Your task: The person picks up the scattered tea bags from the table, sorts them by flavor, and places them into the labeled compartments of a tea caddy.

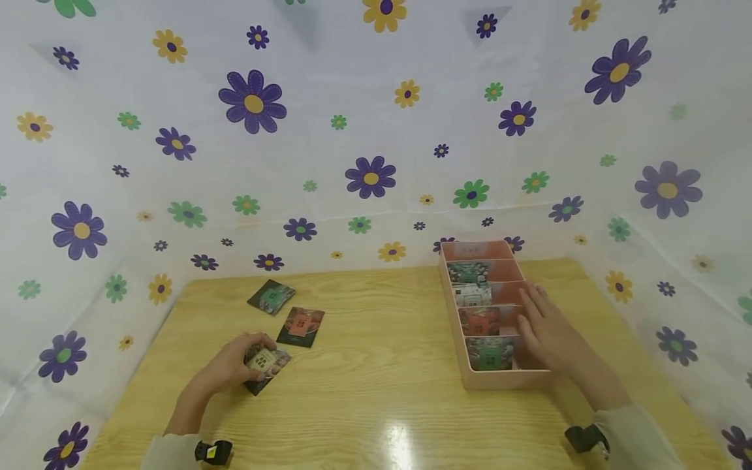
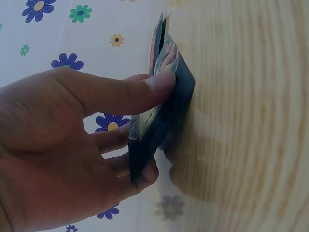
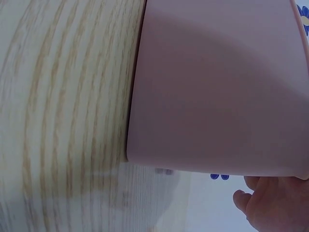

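Observation:
My left hand point(image 1: 237, 362) pinches a small dark sachet point(image 1: 267, 363) with a pale yellow label, at the table's left. In the left wrist view, the thumb lies across the front of the sachet point(image 2: 169, 106) and fingers sit behind it; its lower edge is close to the tabletop. A red-labelled sachet point(image 1: 301, 326) and a green-labelled sachet point(image 1: 271, 297) lie just beyond. At the right, my right hand point(image 1: 555, 333) rests on the side rim of a pink divided box point(image 1: 505, 380), fingers extended. The right wrist view shows the box's plain pink wall point(image 3: 217, 92) with fingers beside it.
Several sachets stand in the box's compartments, among them a green one point(image 1: 490, 353), a red one point(image 1: 478, 321) and a white one point(image 1: 472, 295). A flowered white cloth point(image 1: 329, 85) walls in the wooden table point(image 1: 376, 339) at the back and sides.

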`<state>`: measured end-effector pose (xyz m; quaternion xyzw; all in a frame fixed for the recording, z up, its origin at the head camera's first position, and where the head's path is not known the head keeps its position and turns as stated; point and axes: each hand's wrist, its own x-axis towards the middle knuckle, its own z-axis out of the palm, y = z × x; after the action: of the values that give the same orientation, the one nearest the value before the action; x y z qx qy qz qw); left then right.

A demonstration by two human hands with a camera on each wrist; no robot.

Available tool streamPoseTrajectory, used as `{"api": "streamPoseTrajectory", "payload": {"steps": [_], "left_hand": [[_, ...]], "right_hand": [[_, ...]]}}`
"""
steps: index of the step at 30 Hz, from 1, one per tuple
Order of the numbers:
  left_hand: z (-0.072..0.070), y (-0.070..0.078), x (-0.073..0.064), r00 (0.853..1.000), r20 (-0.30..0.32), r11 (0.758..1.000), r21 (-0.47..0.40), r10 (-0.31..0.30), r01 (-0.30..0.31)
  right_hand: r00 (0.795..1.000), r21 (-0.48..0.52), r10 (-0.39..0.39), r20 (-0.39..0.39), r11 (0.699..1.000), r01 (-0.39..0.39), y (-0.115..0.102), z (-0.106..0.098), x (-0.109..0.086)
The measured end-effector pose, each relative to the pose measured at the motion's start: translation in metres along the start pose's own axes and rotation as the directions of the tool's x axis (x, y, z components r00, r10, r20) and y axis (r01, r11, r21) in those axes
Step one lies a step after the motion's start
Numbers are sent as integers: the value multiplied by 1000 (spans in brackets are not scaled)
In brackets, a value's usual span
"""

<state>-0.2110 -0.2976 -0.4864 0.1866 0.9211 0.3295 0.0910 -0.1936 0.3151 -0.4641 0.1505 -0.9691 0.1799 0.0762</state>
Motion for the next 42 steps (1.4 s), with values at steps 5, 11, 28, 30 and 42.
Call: {"api": "streamPoseTrajectory", "payload": {"steps": [5, 11, 28, 30, 42], "left_hand": [[-1, -2, -5, 1000, 9, 998, -58, 3, -2], [-5, -1, -3, 998, 25, 995, -81, 55, -53], [4, 13, 5, 986, -107, 963, -223, 127, -148], [6, 19, 7, 982, -119, 962, -216, 144, -167], [29, 44, 21, 965, -213, 953, -229, 150, -199]], "right_hand": [[1000, -7, -14, -16, 1000, 14, 0, 3, 2], [1000, -11, -10, -11, 1000, 10, 3, 5, 1], [1000, 2, -7, 1, 1000, 7, 1, 1, 1], [1000, 0, -7, 3, 1000, 7, 2, 1, 0], [1000, 5, 13, -1, 1000, -13, 2, 2, 1]]}}
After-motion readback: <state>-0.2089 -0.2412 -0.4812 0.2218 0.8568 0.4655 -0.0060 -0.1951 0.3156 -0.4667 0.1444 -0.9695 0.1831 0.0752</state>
